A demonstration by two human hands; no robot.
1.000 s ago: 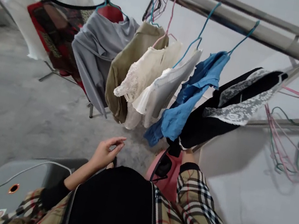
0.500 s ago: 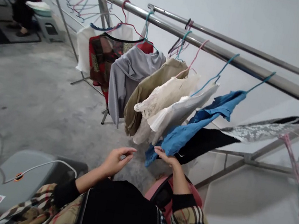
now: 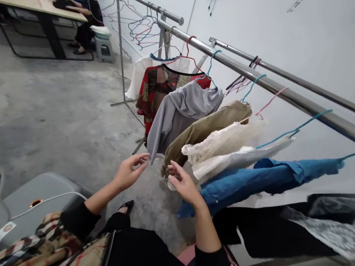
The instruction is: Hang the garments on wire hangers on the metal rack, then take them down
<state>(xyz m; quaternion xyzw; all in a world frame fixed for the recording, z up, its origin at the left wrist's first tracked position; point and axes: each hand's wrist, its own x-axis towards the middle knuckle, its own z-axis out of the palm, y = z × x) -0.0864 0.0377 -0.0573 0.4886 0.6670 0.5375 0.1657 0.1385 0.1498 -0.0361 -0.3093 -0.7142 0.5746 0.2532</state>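
Observation:
My left hand (image 3: 130, 171) is raised in front of me with its fingers loosely curved and apart, holding nothing. It is close to the lower sleeve of a grey hooded top (image 3: 181, 111). My right hand (image 3: 184, 183) is also empty, fingers spread, near the hem of an olive-brown garment (image 3: 209, 124). Beside that hang a cream lace garment (image 3: 227, 141), a white garment (image 3: 242, 162) and a blue garment (image 3: 268, 180). A red patterned top (image 3: 160, 89) and a white top (image 3: 139, 76) hang farther along. Whether my right fingers touch any cloth I cannot tell.
A metal clothes rail (image 3: 236, 65) slants across, with spare hangers (image 3: 144, 25) at its far end. Black cloth (image 3: 269, 232) hangs low right. A grey stool (image 3: 48, 193) with a white cable stands left. A person (image 3: 89, 18) sits at a table (image 3: 32, 4).
My view has swung left, so the rail and clothes sit farther right. My right hand has moved from beside the blue garment to in front of the olive-brown one. Both hands remain empty.

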